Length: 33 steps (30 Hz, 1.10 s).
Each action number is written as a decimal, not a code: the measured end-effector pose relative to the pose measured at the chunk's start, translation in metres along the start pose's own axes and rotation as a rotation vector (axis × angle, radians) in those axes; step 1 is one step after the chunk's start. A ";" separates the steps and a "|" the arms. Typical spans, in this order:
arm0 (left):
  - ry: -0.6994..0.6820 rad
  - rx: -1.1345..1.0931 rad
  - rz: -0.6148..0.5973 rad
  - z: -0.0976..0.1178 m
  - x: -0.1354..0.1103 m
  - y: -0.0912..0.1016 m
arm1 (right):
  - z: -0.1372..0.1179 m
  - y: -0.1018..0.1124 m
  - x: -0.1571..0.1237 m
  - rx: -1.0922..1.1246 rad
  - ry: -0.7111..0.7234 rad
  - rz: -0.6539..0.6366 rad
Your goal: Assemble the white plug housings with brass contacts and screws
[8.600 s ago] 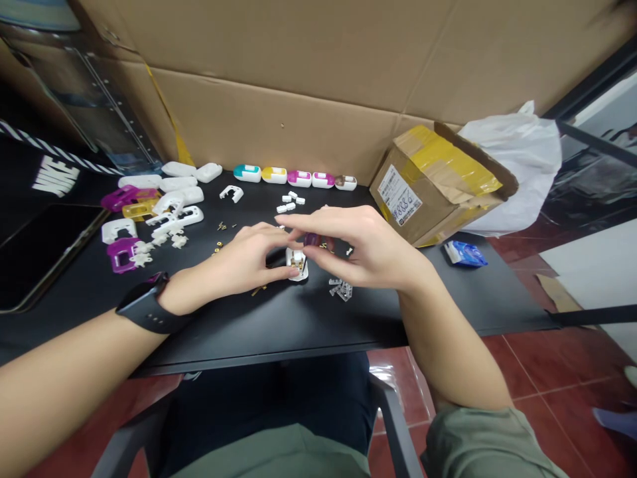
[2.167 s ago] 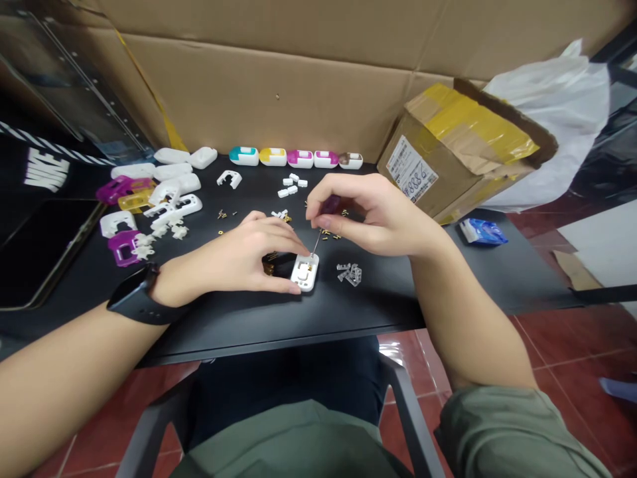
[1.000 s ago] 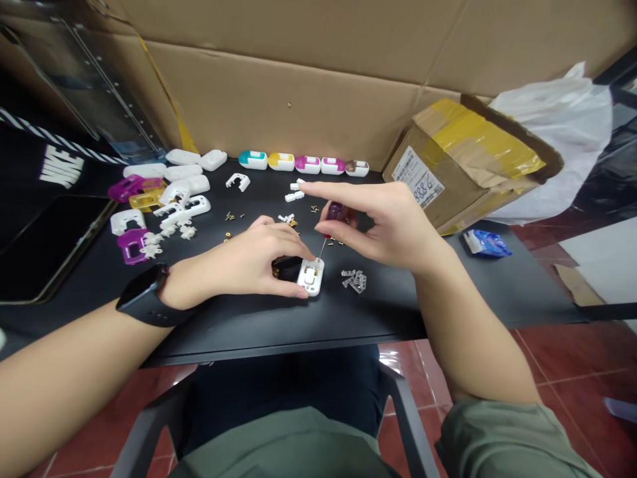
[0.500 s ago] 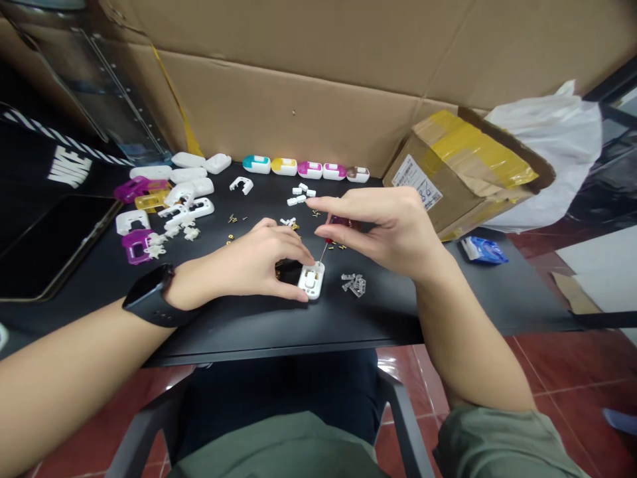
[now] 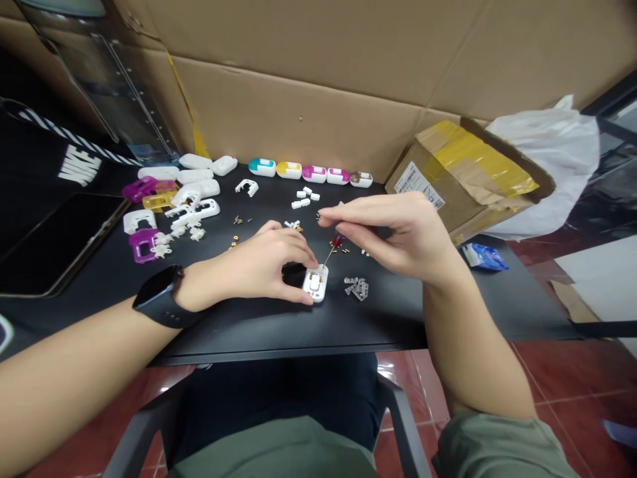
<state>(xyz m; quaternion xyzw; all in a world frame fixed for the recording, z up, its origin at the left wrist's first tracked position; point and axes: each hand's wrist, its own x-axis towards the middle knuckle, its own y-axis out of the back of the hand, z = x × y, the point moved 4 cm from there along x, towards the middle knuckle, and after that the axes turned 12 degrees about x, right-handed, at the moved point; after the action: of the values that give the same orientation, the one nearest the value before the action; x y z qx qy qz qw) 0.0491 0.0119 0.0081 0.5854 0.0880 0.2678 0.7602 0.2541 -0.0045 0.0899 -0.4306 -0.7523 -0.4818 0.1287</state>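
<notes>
My left hand (image 5: 261,264) grips a small white plastic housing (image 5: 315,284) from its left side, with the fingertips on its edges. A small screwdriver (image 5: 338,243) with a red handle sits in the fingers of my right hand (image 5: 393,232), and its thin shaft reaches down to the top corner of the housing. The screwdriver's tip touches or nearly touches the housing; I cannot tell which. A dark part lies under my left palm, partly hidden. Several transparent plastic pieces (image 5: 355,289) lie just right of the housing.
Coloured and white plastic shells (image 5: 308,172) stand in a row at the table's back. Loose brass screws (image 5: 237,220), small white blocks (image 5: 303,197) and white and magenta parts (image 5: 169,216) lie on the black table (image 5: 279,332). A cardboard box (image 5: 462,176) stands at the back right.
The view has drifted slightly, so the table contents sit further right. My right fingers have loosened and shifted on the screwdriver handle, while my left hand stays on the housing.
</notes>
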 end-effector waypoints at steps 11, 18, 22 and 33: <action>-0.001 0.003 0.001 -0.001 0.000 -0.001 | -0.007 -0.002 -0.001 0.035 0.000 -0.054; 0.011 -0.023 0.003 -0.002 0.000 -0.001 | -0.010 0.004 -0.001 -0.081 -0.019 -0.017; 0.005 -0.020 0.006 -0.002 0.000 -0.002 | -0.009 0.004 -0.001 0.008 -0.069 -0.130; 0.022 -0.045 -0.013 -0.001 0.002 -0.002 | -0.004 0.002 -0.001 -0.040 -0.054 -0.133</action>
<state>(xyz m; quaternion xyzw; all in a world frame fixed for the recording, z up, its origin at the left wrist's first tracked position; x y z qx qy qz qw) 0.0508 0.0134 0.0068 0.5647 0.0942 0.2712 0.7738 0.2551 -0.0081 0.0925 -0.3949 -0.7726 -0.4925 0.0676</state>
